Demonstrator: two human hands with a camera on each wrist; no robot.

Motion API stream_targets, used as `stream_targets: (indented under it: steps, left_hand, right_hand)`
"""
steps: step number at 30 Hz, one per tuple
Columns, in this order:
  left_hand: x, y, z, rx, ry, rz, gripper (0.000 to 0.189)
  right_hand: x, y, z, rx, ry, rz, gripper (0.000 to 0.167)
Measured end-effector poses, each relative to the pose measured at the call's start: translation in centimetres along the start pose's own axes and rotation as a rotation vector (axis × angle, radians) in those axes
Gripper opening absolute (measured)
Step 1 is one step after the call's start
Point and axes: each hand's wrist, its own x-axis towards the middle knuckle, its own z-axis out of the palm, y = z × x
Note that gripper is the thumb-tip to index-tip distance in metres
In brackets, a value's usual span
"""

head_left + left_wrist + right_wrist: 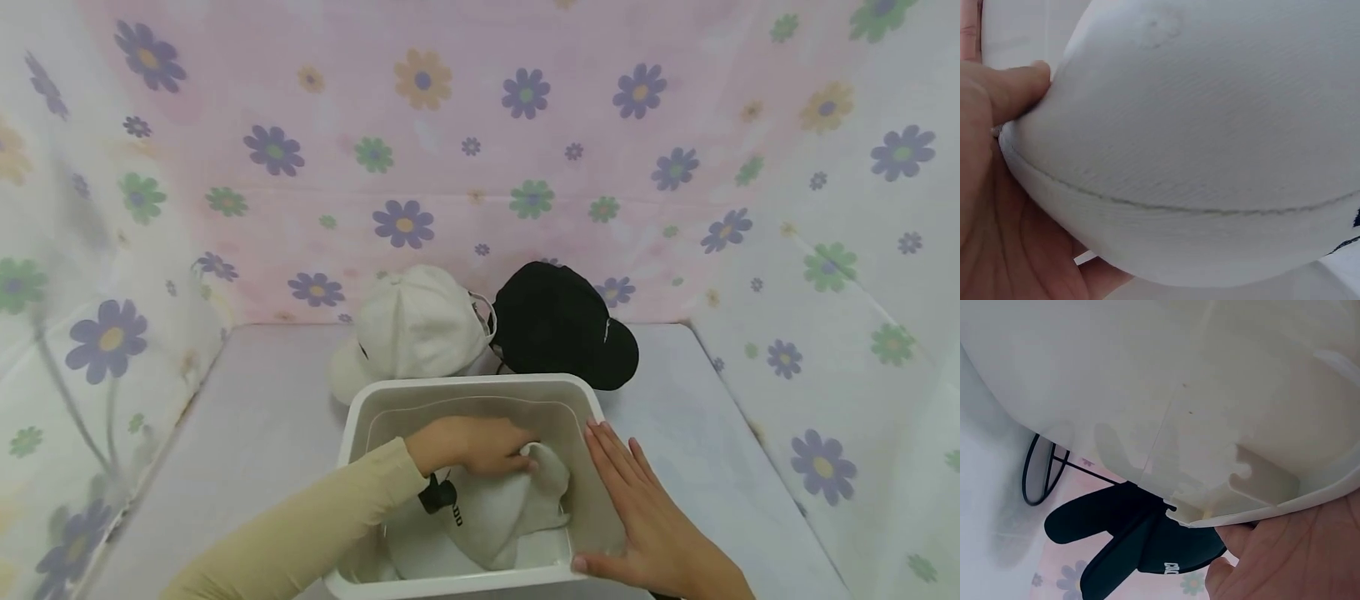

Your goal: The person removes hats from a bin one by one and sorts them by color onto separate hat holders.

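A pale cap [487, 517] with dark lettering lies inside a white plastic bin [465, 381]. My left hand [487, 446] reaches into the bin and grips the cap's edge, thumb on the outside and fingers under it. Up close in the left wrist view, the cap's fabric [1197, 137] shows a curved seam and a stitched eyelet. My right hand [652, 517] rests along the bin's right side with straight fingers, its thumb at the front rim. The right wrist view shows that palm [1297, 550] against the bin's rim.
Behind the bin, a white cap [416, 325] and a black cap [551, 321] sit side by side. A black wire stand [1038, 469] shows beside the black cap in the right wrist view. Flowered cloth [457, 167] surrounds the pale table [255, 400] at the back and sides.
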Motion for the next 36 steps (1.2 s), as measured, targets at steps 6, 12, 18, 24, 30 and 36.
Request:
stream_targets:
  steps: [6,12,18,24,30,36]
  left_hand:
    - [-0.3,0.3,-0.1,0.032,0.017,-0.071,0.024]
    - [-0.5,1.2,0.4,0.353,0.148,-0.158,0.036]
    - [-0.4,2.1,0.9,0.607,0.310,-0.043,0.026]
    - [-0.2,1.8,0.8,0.452,0.244,-0.040,0.022]
    - [0.1,0.7,0.4,0.206,0.182,0.024,0.037]
    - [0.2,1.2,1.0,0.223,0.112,0.049,0.033]
  right_hand:
    - [0.1,0.0,0.0,-0.002,0.000,0.005,0.123]
    - [0.1,-0.1,0.0,0.007,0.001,0.005,0.123]
    - [0.1,0.0,0.1,0.007,0.009,0.008,0.123]
    - [0.0,0.1,0.2,0.011,0.004,0.013,0.123]
    - [0.0,0.0,0.1,0.023,0.013,0.005,0.122]
    - [0.1,-0.1,0.1,0.027,0.022,0.005,0.122]
